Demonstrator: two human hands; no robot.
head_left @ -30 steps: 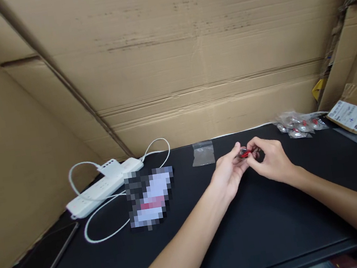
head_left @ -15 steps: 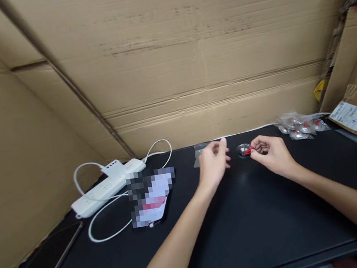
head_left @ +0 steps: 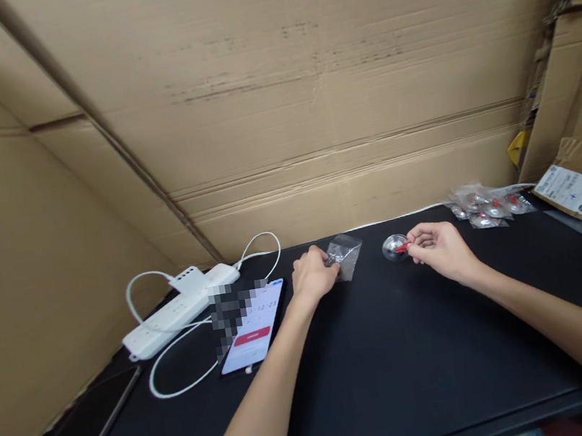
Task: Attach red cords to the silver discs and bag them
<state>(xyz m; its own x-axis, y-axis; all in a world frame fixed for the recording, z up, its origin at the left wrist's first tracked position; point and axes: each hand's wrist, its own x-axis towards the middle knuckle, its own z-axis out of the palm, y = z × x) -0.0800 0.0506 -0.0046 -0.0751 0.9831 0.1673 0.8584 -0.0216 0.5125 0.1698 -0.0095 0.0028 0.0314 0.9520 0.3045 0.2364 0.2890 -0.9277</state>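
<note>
My left hand (head_left: 313,273) is closed on the left edge of a small clear plastic bag (head_left: 348,254), which lies on the black tabletop (head_left: 401,369). To its right, my right hand (head_left: 437,247) pinches the red tab of a small round clear item (head_left: 392,243), which looks like a suction cup. The cup's round, shiny face shows just left of my right fingertips. My left fingertips are partly hidden behind the hand.
Several bagged items with red parts (head_left: 486,203) lie at the back right, beside an open cardboard box (head_left: 576,186) with a white label. On the left are a lit phone (head_left: 257,336), a white power strip (head_left: 157,329) with cables, and a dark flat panel (head_left: 96,429). Cardboard walls (head_left: 329,110) enclose the back and sides.
My left hand has moved left and down onto the plastic bag and closed on its edge. My right hand keeps its pinch on the red tab; the clear round face is tilted more into view.
</note>
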